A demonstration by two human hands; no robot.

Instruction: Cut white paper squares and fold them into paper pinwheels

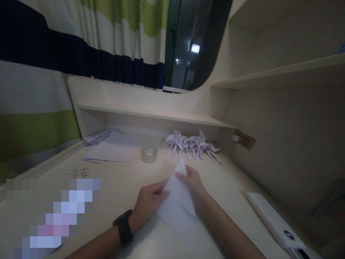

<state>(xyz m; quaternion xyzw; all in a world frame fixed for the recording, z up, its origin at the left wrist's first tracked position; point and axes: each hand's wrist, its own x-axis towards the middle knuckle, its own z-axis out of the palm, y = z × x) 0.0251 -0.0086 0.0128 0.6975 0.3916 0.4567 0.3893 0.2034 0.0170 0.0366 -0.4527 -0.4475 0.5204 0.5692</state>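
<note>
Paper: we hold a white sheet of paper folded to a triangle [180,196] low in the middle of the pale wooden table [121,183], its tip pointing to 12 o'clock and its lower part lying on the table.
Left hand: our left hand [148,204], with a black wristband [124,228] at 7 o'clock of it, pinches the paper's left edge between thumb and fingers.
Right hand: our right hand [192,180] lies at 1 o'clock of the left, fingers curled over the paper's upper right edge near the tip; we cannot tell how hard it presses.
Tape: a clear roll of sticky tape [149,154] stands on the table at 11 o'clock of the hands, apart from them.
Pinwheels: a heap of white folded paper pinwheels [192,144] lies at 12 o'clock, against the back under the low shelf [151,112].
Loose sheets: flat white paper sheets [111,151] lie at 10 o'clock, just left of the tape.
Long white device: a slim white bar-shaped device [272,219] lies at 4 o'clock, near the table's right edge.
Curtain: a curtain striped white, green and navy [81,39] hangs at 10 o'clock behind the table.
</note>
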